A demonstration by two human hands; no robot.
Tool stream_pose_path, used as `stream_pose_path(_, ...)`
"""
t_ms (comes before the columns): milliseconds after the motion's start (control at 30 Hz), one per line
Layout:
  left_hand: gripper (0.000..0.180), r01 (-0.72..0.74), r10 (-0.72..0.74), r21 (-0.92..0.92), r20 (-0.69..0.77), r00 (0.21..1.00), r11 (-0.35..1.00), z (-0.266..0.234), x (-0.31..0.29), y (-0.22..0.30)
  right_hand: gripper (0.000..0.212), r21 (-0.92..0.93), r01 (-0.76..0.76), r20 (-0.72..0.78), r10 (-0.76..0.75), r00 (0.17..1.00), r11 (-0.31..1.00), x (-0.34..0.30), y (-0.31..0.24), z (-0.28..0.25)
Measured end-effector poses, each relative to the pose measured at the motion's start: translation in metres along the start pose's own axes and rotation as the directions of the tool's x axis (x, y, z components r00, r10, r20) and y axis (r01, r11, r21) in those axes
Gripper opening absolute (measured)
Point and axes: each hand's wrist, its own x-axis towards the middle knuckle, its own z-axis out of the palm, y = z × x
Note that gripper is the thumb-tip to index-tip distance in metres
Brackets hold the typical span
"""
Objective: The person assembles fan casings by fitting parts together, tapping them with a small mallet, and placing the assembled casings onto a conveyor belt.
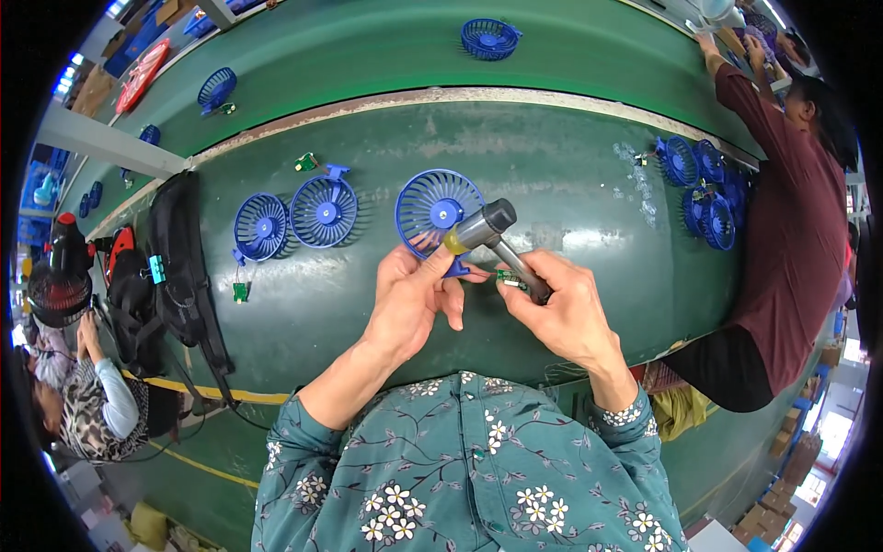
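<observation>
Hammer (486, 226) gripped in my right fingers (550, 267) mid-frame seems poised for tapping; left fingers (433, 269), gripping the blue fan guard (445, 213), must steady it.

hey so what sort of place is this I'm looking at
Probably a factory assembly line: blue fan cages sit on what looks like a long green conveyor belt, more lie on the workbench with small green circuit boards, and the right hand holds a hammer.

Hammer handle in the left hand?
No, the hammer has its handle gripped in the right hand.
</observation>
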Motion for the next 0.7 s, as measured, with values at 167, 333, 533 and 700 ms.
stream_pose_path(167, 0.027, -0.016, 0.02, 0.123, -0.034, 0.999, 0.992, 0.006, -0.004, 0.0, 0.022, 0.045, -0.031, 0.023, 0.03, 0.999, 0.998, 0.002, 0.001, -0.009)
stream_pose_path(333, 0.025, 0.053, -0.049, 0.06, -0.061, 0.997, 0.997, -0.006, -0.004, -0.003, 0.028, -0.007, 0.09, -0.042, -0.091, 0.995, 0.996, 0.003, 0.013, -0.009)
stream_pose_path(533, 0.028, 0.203, -0.218, -0.109, -0.156, 0.963, 0.973, 0.002, -0.003, -0.014, 0.026, -0.231, 0.362, 0.056, -0.359, 0.932, 0.903, -0.005, 0.007, 0.022)
stream_pose_path(700, 0.036, 0.331, -0.355, -0.148, -0.184, 0.917, 0.932, 0.01, -0.005, -0.009, 0.026, -0.385, 0.307, 0.192, -0.25, 0.949, 0.87, 0.001, 0.005, 0.027)
